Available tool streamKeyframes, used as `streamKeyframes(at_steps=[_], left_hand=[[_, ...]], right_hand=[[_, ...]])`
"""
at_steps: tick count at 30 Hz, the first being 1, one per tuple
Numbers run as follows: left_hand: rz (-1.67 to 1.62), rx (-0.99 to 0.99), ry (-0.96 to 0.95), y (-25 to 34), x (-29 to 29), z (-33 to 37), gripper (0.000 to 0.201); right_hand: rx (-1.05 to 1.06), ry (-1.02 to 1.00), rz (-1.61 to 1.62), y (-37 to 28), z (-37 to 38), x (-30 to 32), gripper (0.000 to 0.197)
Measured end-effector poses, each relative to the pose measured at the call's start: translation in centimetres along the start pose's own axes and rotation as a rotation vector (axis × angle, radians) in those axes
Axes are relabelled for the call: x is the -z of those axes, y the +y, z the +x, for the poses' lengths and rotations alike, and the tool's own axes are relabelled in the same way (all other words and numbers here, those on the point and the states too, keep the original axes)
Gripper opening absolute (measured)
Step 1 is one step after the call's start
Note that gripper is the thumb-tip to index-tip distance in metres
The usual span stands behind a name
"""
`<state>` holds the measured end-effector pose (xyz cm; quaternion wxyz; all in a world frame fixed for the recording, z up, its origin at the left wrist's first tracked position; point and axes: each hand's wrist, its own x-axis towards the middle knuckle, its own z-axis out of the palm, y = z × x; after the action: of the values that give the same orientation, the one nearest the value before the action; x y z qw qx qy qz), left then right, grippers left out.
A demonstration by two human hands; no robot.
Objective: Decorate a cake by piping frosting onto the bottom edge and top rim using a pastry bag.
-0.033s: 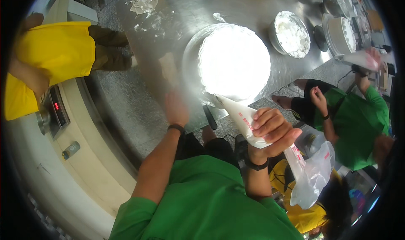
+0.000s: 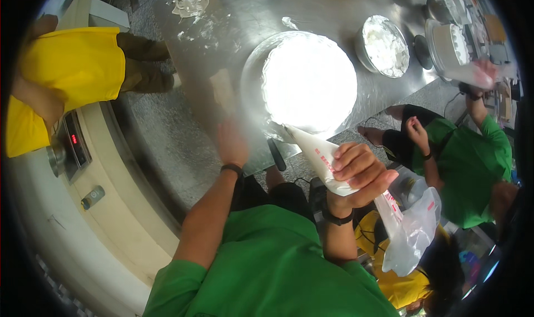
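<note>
A round cake (image 2: 309,83) covered in white cream, overexposed on top, sits on a round metal turntable (image 2: 251,77). My right hand (image 2: 359,169) is wrapped around a white piping bag (image 2: 314,153) with red print. Its tip touches or nearly touches the cake's near lower edge, and the bag's loose clear end (image 2: 414,233) hangs past my wrist. My left hand (image 2: 231,141) is beside the turntable's near left side. Motion blur smears its fingers, so their grip and any contact with the turntable are unclear. A dark-handled tool (image 2: 276,154) lies between my hands at the table edge.
A metal bowl of white cream (image 2: 384,45) stands right of the cake on the steel table (image 2: 233,16). Cream smears mark its far left. To the right, a person in green (image 2: 461,155) holds a piping bag by another cake (image 2: 449,45). Someone in yellow (image 2: 72,66) stands left.
The green-shirted person's hand with the piping bag at the right has shifted slightly. My right hand, its bag and the cake show no visible movement; my left hand stays blurred in place.
</note>
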<state>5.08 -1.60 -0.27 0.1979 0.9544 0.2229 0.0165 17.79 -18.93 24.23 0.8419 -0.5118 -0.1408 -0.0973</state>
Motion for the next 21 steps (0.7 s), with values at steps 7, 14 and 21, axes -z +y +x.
streamKeyframes(at_steps=[7,14,21], left_hand=[[-0.002,0.028,-0.023,-0.1,0.21,0.06,0.055],[0.013,0.022,-0.023,-0.34,-0.1,0.11,0.056],[-0.031,0.048,-0.038,-0.44,-0.23,0.18,0.055]], right_hand=[[0.007,0.029,0.038,0.12,0.11,-0.28,0.064],[0.006,0.009,0.03,-0.13,0.3,-0.31,0.064],[0.0,0.016,0.032,-0.24,0.25,0.42,0.064]])
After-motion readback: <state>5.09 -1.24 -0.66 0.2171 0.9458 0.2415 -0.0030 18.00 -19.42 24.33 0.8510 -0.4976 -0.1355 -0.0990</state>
